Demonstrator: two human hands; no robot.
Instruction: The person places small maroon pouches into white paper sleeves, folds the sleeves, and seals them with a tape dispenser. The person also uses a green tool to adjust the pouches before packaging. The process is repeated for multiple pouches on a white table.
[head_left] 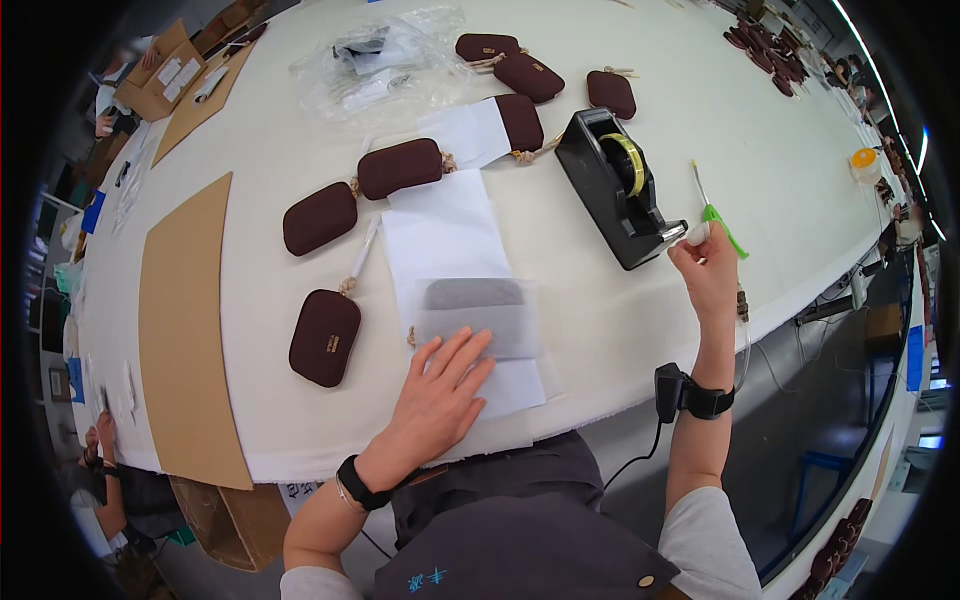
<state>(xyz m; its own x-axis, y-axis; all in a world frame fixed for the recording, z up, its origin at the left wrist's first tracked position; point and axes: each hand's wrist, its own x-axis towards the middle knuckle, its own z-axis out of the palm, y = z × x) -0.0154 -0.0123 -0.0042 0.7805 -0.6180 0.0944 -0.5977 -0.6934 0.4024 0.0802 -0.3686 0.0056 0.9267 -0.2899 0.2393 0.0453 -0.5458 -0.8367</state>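
Note:
My left hand (435, 400) lies open with its fingers flat on a frosted, see-through bag (465, 335). Through the bag shows a dark pouch (472, 294), and white paper (450, 235) lies beneath it. At the cutter end of a black tape dispenser (612, 195), my right hand (708, 265) is closed in a pinch on the tape's end, which hardly shows. White covers one fingertip. A yellowish tape roll (624, 165) sits in the dispenser. Just beyond the right hand lies a green-handled tool (722, 230) with a thin metal shaft.
Several dark maroon pouches lie about, among them one left of the bag (325, 338) and one above the paper (400, 168). Crumpled plastic bags (375, 65) are farther back. A brown cardboard sheet (190, 335) lies at left. Other people work along the table's left side.

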